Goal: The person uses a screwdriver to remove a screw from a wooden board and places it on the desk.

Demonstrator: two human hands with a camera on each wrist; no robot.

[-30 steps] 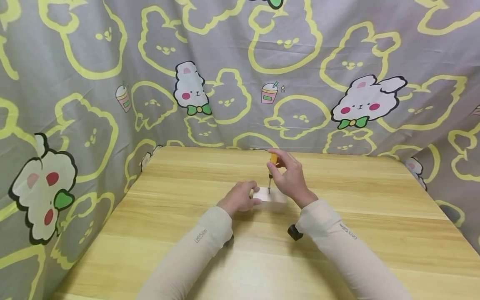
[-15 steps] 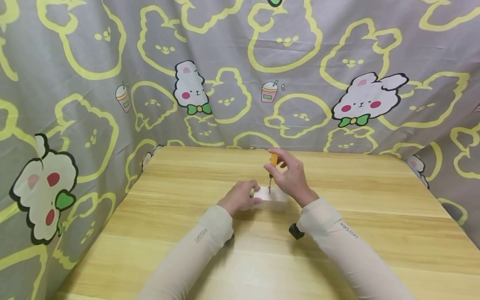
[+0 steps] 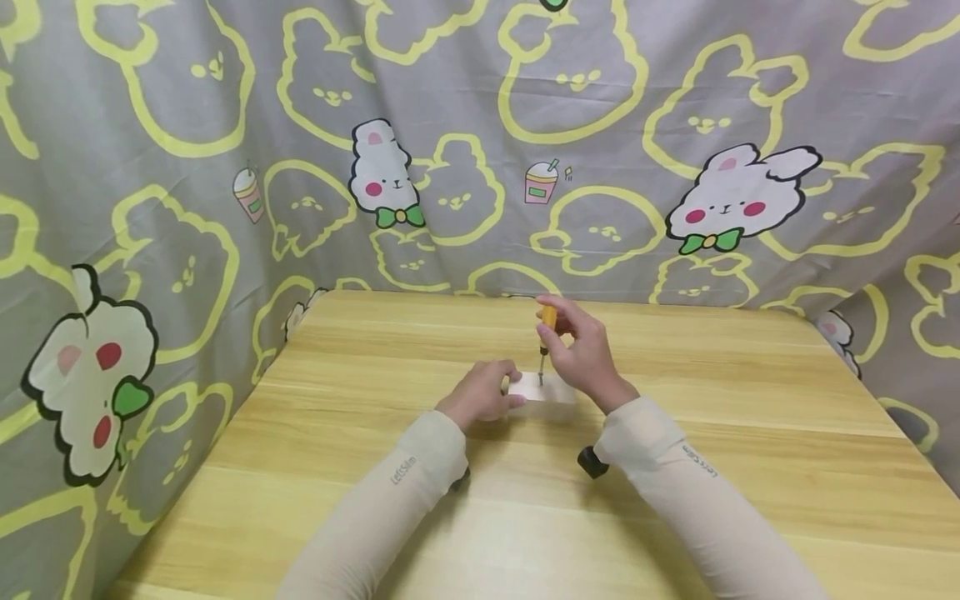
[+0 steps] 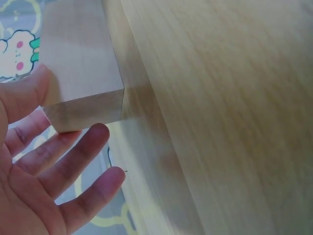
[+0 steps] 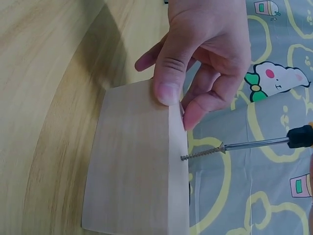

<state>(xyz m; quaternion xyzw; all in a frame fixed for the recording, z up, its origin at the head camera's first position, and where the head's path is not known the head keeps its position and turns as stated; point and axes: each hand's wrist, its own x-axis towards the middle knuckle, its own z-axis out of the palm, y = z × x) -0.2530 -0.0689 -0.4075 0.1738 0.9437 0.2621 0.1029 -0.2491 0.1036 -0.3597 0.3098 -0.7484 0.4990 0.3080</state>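
My left hand (image 3: 483, 392) grips one end of a pale wooden block (image 3: 543, 408), its thumb and some fingertips on opposite faces in the left wrist view, the other fingers free. The block stands on the wooden table. A screw (image 5: 201, 153) sticks out of the block's narrow upper face, with its tip in the wood. My right hand (image 3: 587, 350) pinches the yellow-orange handle of a screwdriver (image 3: 550, 317) between thumb and fingers. In the right wrist view the screwdriver's metal shaft (image 5: 257, 144) meets the screw's head in line with it. That view hides most of the right hand.
The light wooden table (image 3: 375, 333) spreads around the block. A grey curtain (image 3: 465, 100) with rabbit prints hangs behind it and along both sides. A black device (image 3: 592, 462) sits under the right sleeve's cuff.
My right thumb and fingers have shifted slightly on the screwdriver handle. The left hand and the block stay in place.
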